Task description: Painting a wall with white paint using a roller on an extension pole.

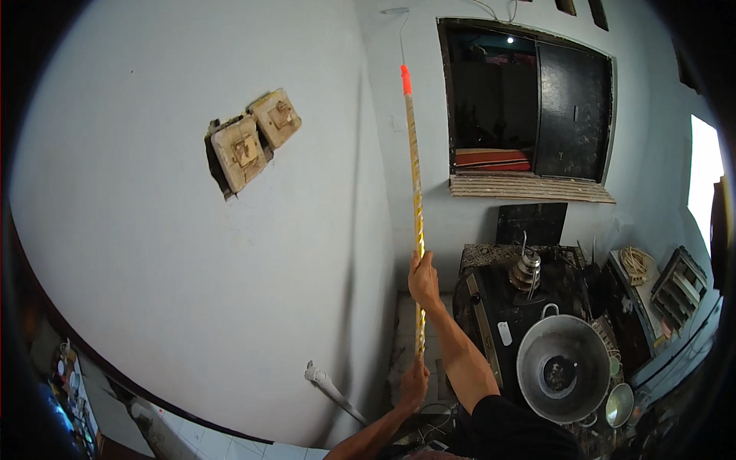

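A paint roller on a long yellow-striped pole (415, 167) stands nearly upright before me. My right hand (424, 280) grips the pole at mid-length. Lower down, my left hand (414, 384) is closed around its bottom end. An orange handle (406, 80) joins the pole to a thin wire frame, and the pale roller head (394, 11) is at the top, close to or against the light wall (376, 40); whether it touches, I cannot tell.
Two dirty switch plates (240, 154) hang loosely on the left wall. Right of the pole is a window with a slatted sill (529, 188). Below it, a stove (494, 313) bears a metal kettle (525, 271) and a large wok (532, 368). A white pipe (333, 391) juts from the wall.
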{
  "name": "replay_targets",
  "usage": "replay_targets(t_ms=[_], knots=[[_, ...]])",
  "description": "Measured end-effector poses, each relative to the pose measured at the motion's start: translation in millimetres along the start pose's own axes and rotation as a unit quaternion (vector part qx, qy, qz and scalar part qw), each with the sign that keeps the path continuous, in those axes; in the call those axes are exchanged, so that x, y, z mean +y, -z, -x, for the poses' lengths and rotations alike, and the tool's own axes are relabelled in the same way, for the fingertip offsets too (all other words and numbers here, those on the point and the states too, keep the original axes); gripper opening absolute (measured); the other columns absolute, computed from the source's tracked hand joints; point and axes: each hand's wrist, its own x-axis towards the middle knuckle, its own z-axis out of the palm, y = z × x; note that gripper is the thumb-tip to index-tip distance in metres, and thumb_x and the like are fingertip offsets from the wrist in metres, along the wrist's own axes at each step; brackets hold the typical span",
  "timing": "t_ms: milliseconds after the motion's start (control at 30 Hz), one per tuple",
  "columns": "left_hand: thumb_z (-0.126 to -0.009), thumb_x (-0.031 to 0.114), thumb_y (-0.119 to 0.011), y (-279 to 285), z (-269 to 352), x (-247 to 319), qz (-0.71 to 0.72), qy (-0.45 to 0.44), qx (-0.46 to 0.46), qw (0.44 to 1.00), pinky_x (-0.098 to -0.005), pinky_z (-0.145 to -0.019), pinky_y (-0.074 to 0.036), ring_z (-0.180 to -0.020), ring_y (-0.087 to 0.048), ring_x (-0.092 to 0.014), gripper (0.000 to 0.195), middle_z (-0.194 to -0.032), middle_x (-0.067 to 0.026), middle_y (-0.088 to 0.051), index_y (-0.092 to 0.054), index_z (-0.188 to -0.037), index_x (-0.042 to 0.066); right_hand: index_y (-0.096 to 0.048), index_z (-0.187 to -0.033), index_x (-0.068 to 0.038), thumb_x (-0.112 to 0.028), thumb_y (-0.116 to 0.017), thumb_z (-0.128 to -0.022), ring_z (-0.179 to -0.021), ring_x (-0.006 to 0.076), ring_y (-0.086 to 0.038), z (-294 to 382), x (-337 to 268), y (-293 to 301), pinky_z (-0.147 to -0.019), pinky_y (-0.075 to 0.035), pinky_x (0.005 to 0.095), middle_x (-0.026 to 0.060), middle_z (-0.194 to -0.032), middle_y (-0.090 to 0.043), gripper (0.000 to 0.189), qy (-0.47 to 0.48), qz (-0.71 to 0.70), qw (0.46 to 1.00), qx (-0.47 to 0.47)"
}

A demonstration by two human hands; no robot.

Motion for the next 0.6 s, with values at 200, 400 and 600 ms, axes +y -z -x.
replay_targets(t_ms=[200, 400, 600], knots=[[-0.107, 0.068, -0.036, -12.4, -35.2, 51.6, 0.005, -0.031, -0.009, 0.999, -0.028, -0.045, -0.03, -0.049, -0.038, -0.007, 0.069, -0.059, 0.0035, -0.039, -0.051, -0.071, 0.011, -0.041, -0.107, -0.001, -0.038, -0.043, -0.113, -0.063, 0.054, -0.062, -66.8, -31.0, 3.6, -0.054, -0.049, 0.0594, 0.0285, -0.068, -0.061, 0.038, 0.048, 0.001, 0.998, 0.04], [-0.108, 0.066, -0.039, -1.6, -17.5, 26.2, 0.018, -0.014, -0.017, 1.0, -0.0287, -0.045, -0.032, -0.049, -0.039, -0.007, 0.067, -0.059, 0.0032, -0.039, -0.05, -0.073, 0.009, -0.04, -0.107, 0.0, -0.037, -0.04, -0.113, -0.07, 0.0554, -0.064, -30.0, -20.4, 0.8, -0.061, -0.052, 0.0599, 0.029, -0.073, -0.065, 0.037, 0.031, 0.021, 0.999, 0.022], [-0.109, 0.064, -0.038, -2.4, 1.6, -5.5, -0.05, -0.066, 0.004, 0.997, -0.0289, -0.047, -0.035, -0.053, -0.042, -0.008, 0.066, -0.061, 0.0011, -0.041, -0.051, -0.075, 0.008, -0.04, -0.108, -0.001, -0.037, -0.04, -0.113, -0.07, 0.0562, -0.063, 7.0, -12.0, 7.2, -0.063, -0.051, 0.0606, 0.0293, -0.074, -0.064, 0.037, -0.016, 0.02, 1.0, -0.004]])
